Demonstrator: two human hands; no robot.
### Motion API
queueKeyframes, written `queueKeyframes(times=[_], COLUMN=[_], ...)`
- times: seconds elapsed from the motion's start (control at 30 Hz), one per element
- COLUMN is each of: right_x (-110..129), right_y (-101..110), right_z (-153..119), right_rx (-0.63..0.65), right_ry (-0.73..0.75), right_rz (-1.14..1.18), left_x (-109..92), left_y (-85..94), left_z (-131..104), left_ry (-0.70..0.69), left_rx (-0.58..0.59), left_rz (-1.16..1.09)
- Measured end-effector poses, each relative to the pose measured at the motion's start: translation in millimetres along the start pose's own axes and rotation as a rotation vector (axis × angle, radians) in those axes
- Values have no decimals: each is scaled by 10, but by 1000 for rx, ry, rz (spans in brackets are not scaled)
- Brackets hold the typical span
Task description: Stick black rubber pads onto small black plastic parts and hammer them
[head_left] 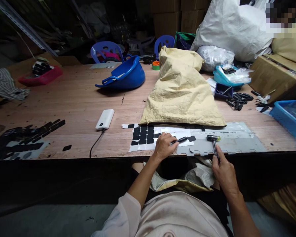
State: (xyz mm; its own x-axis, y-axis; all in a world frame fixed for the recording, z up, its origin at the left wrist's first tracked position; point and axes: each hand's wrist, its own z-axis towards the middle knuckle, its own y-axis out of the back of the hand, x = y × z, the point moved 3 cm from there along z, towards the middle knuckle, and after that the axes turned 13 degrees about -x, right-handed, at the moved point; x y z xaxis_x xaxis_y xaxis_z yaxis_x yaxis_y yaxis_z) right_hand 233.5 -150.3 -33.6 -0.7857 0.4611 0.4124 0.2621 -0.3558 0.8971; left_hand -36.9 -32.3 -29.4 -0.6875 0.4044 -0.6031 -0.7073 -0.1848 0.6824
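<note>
My left hand (164, 145) is closed on a slim black pen-shaped piece (181, 139), which points to the right over a white sheet (174, 133) at the table's front edge. Just right of its tip lies a rounded black patch (191, 138). Left of this hand, rows of similar black patches (143, 135) rest on white backing. My right hand (224, 168) grips the dark handle of a small hammer (213, 138). The hammer's head, dark with a yellow-green end, is over a grey board (236, 140).
A large cream sack (182, 92) lies behind the work spot. Leftward are a white power bank (105, 119) with a cable, a blue basin (130, 74) and a heap of black strips (39, 135). Black pen-like pieces (239, 100) and a blue tray (286, 120) are at right.
</note>
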Motion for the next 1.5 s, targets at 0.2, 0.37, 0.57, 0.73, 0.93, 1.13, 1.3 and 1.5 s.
queueKeyframes(times=[0.2,0.37,0.57,0.73,0.93,1.13,1.3,1.5], right_x=[-3,-70,56,376,584,686,681,636], right_y=[0,-57,77,89,-51,-56,-6,40], right_z=[7,58,17,-183,-362,-387,-339,-338], right_rx=[6,-25,-64,92,162,102,105,73], right_ry=[-25,17,52,195,331,463,406,368], right_rz=[8,143,394,500,549,520,532,544], left_x=[-157,-133,-110,-144,-137,-139,-145,-149], left_y=[-216,-313,-303,-283,-284,-270,-264,-256], left_z=[41,104,108,111,112,116,119,122], left_ry=[-18,23,45,76,93,99,99,113], left_rx=[49,115,133,140,152,169,160,163], left_rz=[-38,-68,-79,-81,-90,-103,-119,-115])
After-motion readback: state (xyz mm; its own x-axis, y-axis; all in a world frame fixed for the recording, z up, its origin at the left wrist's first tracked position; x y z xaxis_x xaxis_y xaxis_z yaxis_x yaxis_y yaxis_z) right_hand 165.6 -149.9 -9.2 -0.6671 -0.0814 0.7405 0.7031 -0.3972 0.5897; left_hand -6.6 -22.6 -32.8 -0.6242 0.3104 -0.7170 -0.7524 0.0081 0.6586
